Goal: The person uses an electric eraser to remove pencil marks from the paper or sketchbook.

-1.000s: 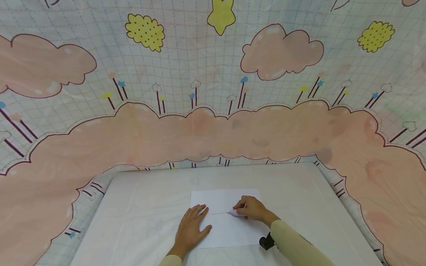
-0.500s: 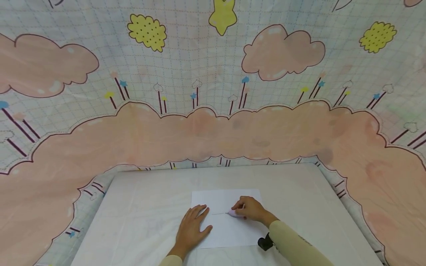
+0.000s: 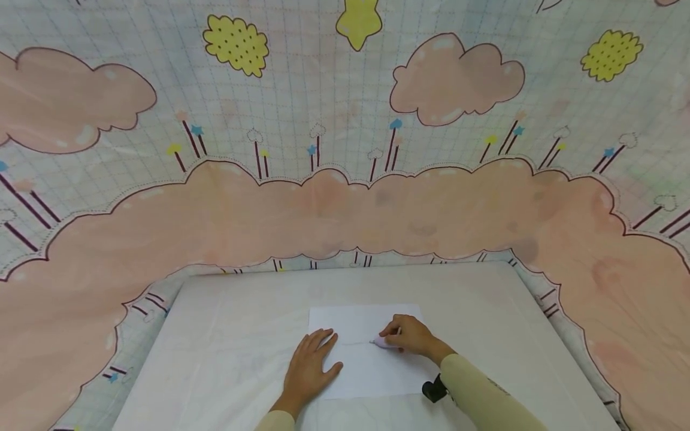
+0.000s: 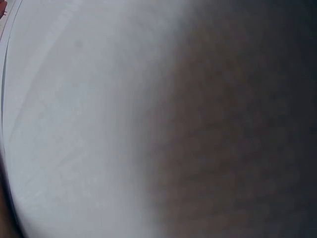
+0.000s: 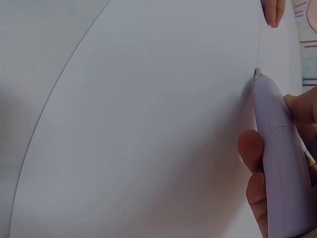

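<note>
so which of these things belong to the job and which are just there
Part of the job:
paper, flat on the table
tool, lilac, gripped by the right hand
left hand, resting on the paper

Just there, it seems:
patterned cloth, behind the table
black piece, by the right wrist, its use unclear

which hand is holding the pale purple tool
The right hand grips the pale purple tool; the left hand, fingers spread, rests over one edge of the white sheet instead.
</note>
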